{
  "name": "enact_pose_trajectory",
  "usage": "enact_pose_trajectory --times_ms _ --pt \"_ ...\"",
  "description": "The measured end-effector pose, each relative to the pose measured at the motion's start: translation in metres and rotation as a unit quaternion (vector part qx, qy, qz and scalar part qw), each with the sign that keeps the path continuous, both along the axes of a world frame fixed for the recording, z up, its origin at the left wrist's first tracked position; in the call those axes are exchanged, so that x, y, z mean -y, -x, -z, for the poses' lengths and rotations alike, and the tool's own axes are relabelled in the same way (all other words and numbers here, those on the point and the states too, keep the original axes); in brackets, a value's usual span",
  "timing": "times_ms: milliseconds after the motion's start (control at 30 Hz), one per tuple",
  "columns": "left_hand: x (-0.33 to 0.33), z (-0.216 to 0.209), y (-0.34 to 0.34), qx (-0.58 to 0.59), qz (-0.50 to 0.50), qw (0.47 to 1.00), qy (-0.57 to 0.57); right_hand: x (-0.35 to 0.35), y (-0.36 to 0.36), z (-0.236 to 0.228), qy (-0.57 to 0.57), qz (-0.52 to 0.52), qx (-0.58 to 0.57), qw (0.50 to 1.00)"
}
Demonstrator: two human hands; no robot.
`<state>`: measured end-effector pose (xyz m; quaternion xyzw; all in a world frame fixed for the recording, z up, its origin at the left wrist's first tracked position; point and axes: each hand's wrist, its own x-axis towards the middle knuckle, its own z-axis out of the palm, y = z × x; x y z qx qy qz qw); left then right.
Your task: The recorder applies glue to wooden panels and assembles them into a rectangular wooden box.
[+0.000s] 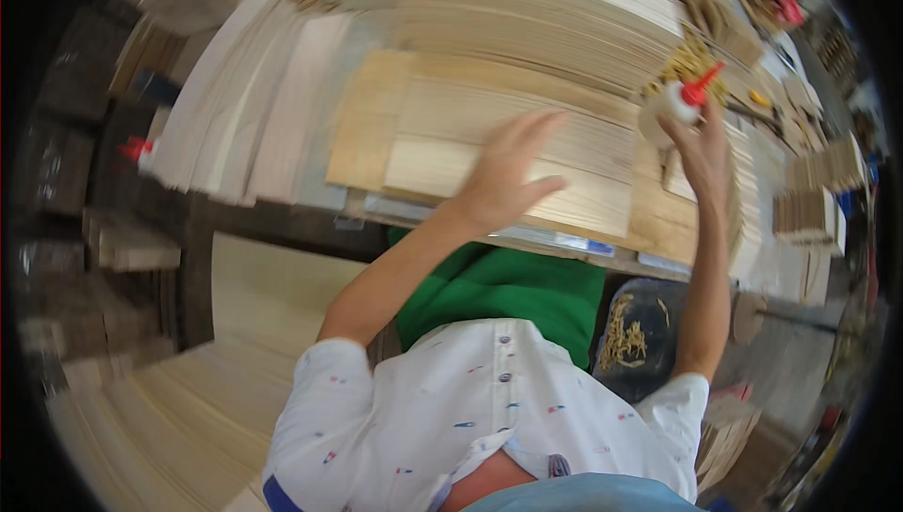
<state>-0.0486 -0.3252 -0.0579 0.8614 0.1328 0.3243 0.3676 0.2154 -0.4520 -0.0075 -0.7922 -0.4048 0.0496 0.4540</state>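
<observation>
My right hand (pixel 704 153) is wrapped round a white squeeze bottle (pixel 657 119) with a red pointed nozzle, held above the right end of a flat wooden panel (pixel 442 122). The nozzle points up and to the right. Over the middle of that panel hovers my left hand (pixel 508 172), its fingers stretched and the thumb apart, with nothing in it. Whether it touches the wood I cannot tell. The panel is made of several boards, with a crosswise piece at each end, and lies along the bench's near edge.
Behind the panel are long rows of wooden strips (pixel 527 18); more boards (pixel 282 98) lie at the left. A heap of small yellowish wooden pieces (pixel 689 59) sits beyond the bottle. Below the bench, a dark tray (pixel 649 310) holds similar pieces. Stacked wood blocks (pixel 809 216) stand at the right.
</observation>
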Motion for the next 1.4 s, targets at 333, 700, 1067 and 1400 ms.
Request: enact_pose_trajectory --times_ms 333,700,1067,1400 --pt "0.018 -0.003 -0.012 0.058 -0.003 0.957 0.285 0.005 0.110 0.019 -0.098 -0.237 -0.240 0.936" --pt "0.039 -0.076 0.104 0.083 0.008 0.996 0.042 0.016 0.132 0.064 -0.297 -0.114 -0.499 0.806" --pt "0.076 -0.139 0.080 0.382 0.289 0.877 0.023 0.044 0.116 0.039 -0.385 -0.073 -0.554 0.735" --pt "0.081 -0.138 0.082 0.360 0.293 0.886 0.010 0.053 0.110 0.054 -0.415 -0.089 -0.566 0.706"
